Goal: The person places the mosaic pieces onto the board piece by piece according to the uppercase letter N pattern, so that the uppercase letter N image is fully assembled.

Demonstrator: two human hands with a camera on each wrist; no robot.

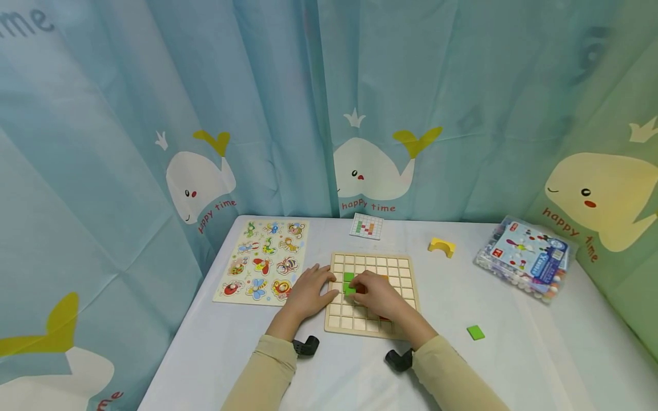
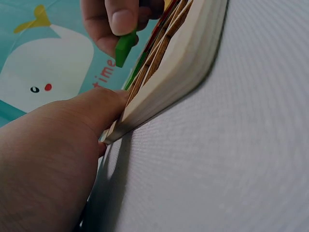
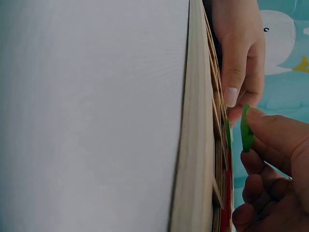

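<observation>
My right hand (image 1: pixel 380 294) pinches a green square tile (image 3: pixel 247 130) between thumb and fingers. It is over the middle of a wooden grid board (image 1: pixel 339 324), and the tile is tilted on edge just above the surface in the left wrist view. My left hand (image 1: pixel 308 292) rests at the board's left edge, thumb on the rim, fingers extended. Another green tile (image 1: pixel 349 276) lies in a square beside the right fingertips. Part of an orange tile (image 1: pixel 384 277) shows past the right hand, which hides some of the squares. Red (image 3: pixel 228 176) shows along the board in the right wrist view.
A loose green tile (image 1: pixel 476 332) lies to the right. Behind the board is a small pattern card (image 1: pixel 367 226), with a yellow arch block (image 1: pixel 442 247) farther right. An insect picture board (image 1: pixel 247 234) lies left, a clear plastic box (image 1: pixel 529 257) at far right.
</observation>
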